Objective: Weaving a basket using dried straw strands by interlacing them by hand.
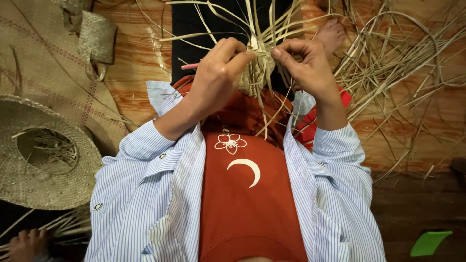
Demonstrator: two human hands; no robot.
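Pinching pale straw weave (259, 63), loose strips fanning upward, both hands: left hand (218, 75), right hand (306, 68).

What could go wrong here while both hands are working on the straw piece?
1. The left hand and right hand pinch the small woven piece only with the fingertips; a slipped grip may loosen the weave.
2. Long free strands fan out from the piece and might snag or cross in the wrong order.
3. The loose straw pile lies close beside the right hand, so stray stalks may get caught in the work.
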